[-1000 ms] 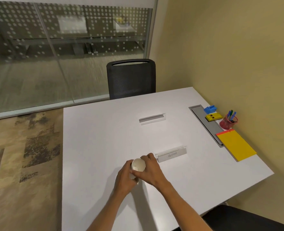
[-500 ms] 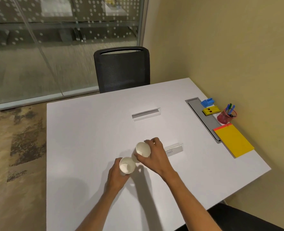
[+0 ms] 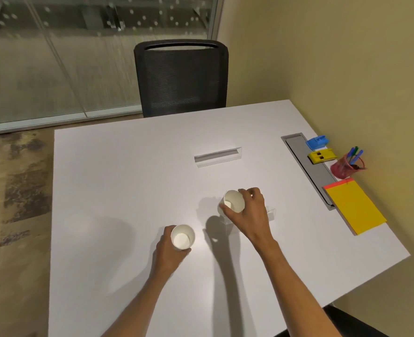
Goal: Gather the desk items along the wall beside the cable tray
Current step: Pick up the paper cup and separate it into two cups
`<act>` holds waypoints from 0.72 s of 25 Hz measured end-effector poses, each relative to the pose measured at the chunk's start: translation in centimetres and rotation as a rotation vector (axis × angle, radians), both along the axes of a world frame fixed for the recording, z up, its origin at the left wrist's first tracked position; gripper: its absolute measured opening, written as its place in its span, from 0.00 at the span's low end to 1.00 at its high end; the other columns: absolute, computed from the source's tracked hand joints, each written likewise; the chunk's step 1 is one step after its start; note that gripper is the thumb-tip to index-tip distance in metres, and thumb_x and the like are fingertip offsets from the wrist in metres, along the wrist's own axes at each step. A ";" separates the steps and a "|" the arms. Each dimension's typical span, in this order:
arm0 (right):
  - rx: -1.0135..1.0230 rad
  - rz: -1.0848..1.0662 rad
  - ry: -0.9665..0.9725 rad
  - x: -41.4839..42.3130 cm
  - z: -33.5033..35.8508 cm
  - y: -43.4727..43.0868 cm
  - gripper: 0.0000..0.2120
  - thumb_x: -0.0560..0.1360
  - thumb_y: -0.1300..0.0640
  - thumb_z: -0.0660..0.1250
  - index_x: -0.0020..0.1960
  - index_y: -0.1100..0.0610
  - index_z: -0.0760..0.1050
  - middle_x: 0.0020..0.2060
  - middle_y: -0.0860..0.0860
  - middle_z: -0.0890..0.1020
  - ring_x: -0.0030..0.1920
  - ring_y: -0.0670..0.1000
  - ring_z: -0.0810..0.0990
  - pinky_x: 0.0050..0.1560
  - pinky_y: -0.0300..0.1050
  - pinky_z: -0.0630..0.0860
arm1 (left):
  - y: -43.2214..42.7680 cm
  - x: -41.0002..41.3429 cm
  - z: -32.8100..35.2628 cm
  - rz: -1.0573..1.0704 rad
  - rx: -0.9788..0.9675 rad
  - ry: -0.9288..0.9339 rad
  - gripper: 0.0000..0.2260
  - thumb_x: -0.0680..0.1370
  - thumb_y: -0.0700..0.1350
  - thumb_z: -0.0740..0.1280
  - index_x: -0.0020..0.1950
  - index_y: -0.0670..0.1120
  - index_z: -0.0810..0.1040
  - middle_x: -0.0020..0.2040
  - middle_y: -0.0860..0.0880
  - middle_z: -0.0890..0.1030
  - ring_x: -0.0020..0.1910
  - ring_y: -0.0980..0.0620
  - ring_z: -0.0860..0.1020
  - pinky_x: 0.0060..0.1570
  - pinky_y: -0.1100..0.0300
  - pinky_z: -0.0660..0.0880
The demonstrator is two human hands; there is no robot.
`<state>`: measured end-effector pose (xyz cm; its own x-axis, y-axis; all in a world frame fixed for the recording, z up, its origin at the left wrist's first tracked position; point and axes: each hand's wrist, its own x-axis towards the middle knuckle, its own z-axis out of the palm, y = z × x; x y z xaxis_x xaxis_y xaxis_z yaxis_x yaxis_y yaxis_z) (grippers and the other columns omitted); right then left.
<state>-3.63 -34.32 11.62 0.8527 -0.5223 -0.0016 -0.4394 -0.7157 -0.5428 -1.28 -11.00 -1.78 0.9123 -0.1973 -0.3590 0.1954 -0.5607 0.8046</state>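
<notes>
Even overhead light — soft arm shadows on the table (image 3: pixel 128 190); motion-blurred glass partition (image 3: pixel 55 57) at 11 o'clock, edges bowed.

Pen cup (image 3: pixel 341 168), notepad (image 3: pixel 354 207) right of cable tray (image 3: pixel 310 166), along wall.

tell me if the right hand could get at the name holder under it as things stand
Probably not yet: the right hand is already wrapped around a paper cup, hovering over the clear name holder. Nothing else blocks it; the cup must go first.

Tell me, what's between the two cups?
Nothing: in the head view, only bare white table lies between the left cup and the right cup.
</notes>
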 end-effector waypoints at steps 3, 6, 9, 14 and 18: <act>-0.002 -0.004 0.001 0.3 -0.7 0.1 0.35 0.65 0.32 0.68 0.63 0.55 0.73 0.57 0.50 0.71 0.60 0.53 0.71 0.53 0.43 0.73 | 0.1 0.2 -0.7 0.011 -0.009 -0.023 0.33 0.62 0.47 0.82 0.57 0.64 0.67 0.55 0.53 0.82 0.54 0.45 0.82 0.54 0.47 0.81; -0.019 -0.005 0.009 0.6 -1.0 0.1 0.35 0.66 0.32 0.68 0.64 0.55 0.73 0.57 0.50 0.71 0.60 0.53 0.71 0.53 0.45 0.75 | 0.0 0.3 -1.2 0.009 -0.019 -0.047 0.33 0.62 0.49 0.82 0.55 0.68 0.66 0.55 0.56 0.81 0.53 0.47 0.82 0.53 0.49 0.81; -0.023 -0.006 0.014 0.9 -1.0 -0.1 0.35 0.66 0.33 0.69 0.64 0.55 0.73 0.58 0.50 0.71 0.61 0.54 0.71 0.54 0.47 0.76 | 0.0 0.2 -1.4 0.003 -0.026 -0.040 0.33 0.61 0.50 0.82 0.54 0.71 0.66 0.55 0.60 0.81 0.53 0.50 0.82 0.53 0.49 0.81; -0.069 -0.009 0.019 2.5 -0.5 -1.4 0.36 0.67 0.37 0.71 0.66 0.58 0.73 0.59 0.54 0.72 0.61 0.56 0.72 0.57 0.49 0.75 | 1.8 0.3 -2.9 -0.136 0.032 -0.106 0.51 0.57 0.52 0.86 0.75 0.53 0.65 0.75 0.54 0.70 0.73 0.49 0.73 0.69 0.50 0.74; -0.203 -0.026 0.037 5.2 0.3 -4.4 0.35 0.68 0.40 0.72 0.67 0.60 0.72 0.59 0.58 0.74 0.59 0.60 0.73 0.60 0.52 0.73 | 4.3 0.9 -4.4 -0.359 0.379 -0.343 0.56 0.65 0.74 0.69 0.81 0.40 0.56 0.83 0.46 0.56 0.83 0.48 0.56 0.80 0.47 0.56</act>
